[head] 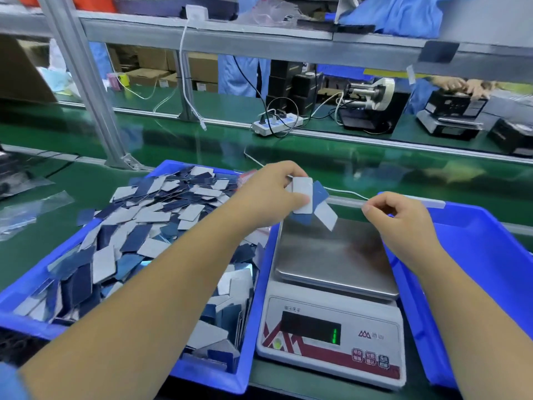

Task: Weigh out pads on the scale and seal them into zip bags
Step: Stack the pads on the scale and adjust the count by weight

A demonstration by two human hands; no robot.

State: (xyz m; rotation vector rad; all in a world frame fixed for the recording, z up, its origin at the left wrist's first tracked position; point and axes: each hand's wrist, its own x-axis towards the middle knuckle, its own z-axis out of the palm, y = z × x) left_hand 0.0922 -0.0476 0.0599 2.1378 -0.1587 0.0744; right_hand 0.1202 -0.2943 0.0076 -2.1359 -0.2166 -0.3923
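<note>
My left hand (274, 189) grips a small bunch of blue and white pads (313, 202) above the far edge of the scale's steel pan (331, 255). One white pad hangs down at an angle toward the pan. My right hand (403, 223) hovers over the pan's right far corner with its fingers curled; it seems to pinch a thin clear edge, but I cannot make out what it is. The white digital scale (331, 336) stands between two bins, its display lit green. A blue bin (242, 368) on the left holds a heap of several pads (144, 226).
A second blue bin (476, 269) stands right of the scale. Clear plastic bags (26, 212) lie on the green belt at far left. A metal post (115, 157) rises behind the left bin. A power strip (277, 124) and other people's workstations lie beyond.
</note>
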